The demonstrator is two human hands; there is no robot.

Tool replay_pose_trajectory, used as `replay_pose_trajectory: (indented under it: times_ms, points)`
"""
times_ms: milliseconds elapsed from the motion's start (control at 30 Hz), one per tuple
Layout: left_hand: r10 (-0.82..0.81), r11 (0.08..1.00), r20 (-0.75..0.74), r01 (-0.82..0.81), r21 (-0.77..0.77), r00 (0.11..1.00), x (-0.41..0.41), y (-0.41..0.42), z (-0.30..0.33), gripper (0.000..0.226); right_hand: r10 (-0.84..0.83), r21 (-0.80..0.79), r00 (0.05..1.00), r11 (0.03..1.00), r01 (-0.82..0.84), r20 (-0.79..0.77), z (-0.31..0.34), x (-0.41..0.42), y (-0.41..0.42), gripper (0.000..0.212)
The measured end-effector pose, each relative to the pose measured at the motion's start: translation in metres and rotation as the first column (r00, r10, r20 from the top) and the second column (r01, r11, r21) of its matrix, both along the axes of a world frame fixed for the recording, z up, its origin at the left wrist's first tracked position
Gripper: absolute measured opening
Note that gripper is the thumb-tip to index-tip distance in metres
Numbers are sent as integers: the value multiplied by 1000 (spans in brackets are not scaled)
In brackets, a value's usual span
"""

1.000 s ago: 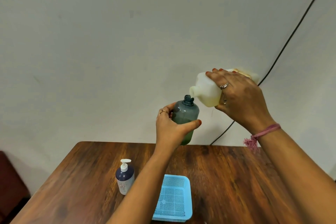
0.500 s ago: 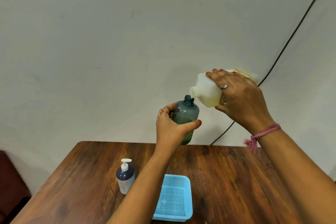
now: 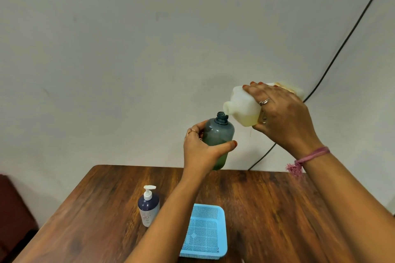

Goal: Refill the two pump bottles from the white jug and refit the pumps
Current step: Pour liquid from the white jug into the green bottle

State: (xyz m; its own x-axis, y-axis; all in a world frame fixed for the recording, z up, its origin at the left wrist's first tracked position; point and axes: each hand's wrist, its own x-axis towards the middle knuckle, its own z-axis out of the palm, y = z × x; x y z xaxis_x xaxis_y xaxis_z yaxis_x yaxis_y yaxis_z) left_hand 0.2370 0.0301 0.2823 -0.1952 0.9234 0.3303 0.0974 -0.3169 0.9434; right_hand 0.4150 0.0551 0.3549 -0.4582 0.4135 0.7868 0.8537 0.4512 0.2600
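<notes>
1. Left hand [image 3: 199, 147] grip wraps grey bottle [image 3: 218, 134], held above table [image 3: 267, 209], neck open.
2. Right hand [image 3: 282, 117] grip clasps tilted jug [image 3: 241, 107], spout at bottle's neck.
3. Table: pump bottle [image 3: 149, 207] upright, blue basket [image 3: 204, 234] beside.

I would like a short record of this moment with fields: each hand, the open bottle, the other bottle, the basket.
left hand: grips the grey-green translucent plastic bottle, held above the brown wooden table
right hand: holds the white plastic jug tilted, spout at the bottle neck
open bottle: pump off, partly filled
other bottle: dark blue pump bottle upright on table, white pump fitted
basket: light blue plastic mesh basket, on table
</notes>
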Motion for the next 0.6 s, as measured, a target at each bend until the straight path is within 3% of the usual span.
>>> replay_pose_trajectory:
  times_ms: [600]
  points:
    - [-9, 1000, 27, 10, -6, 1000, -4, -6, -4, 75, 1, -40, 994, 999, -5, -105, -14, -5, -4, 82]
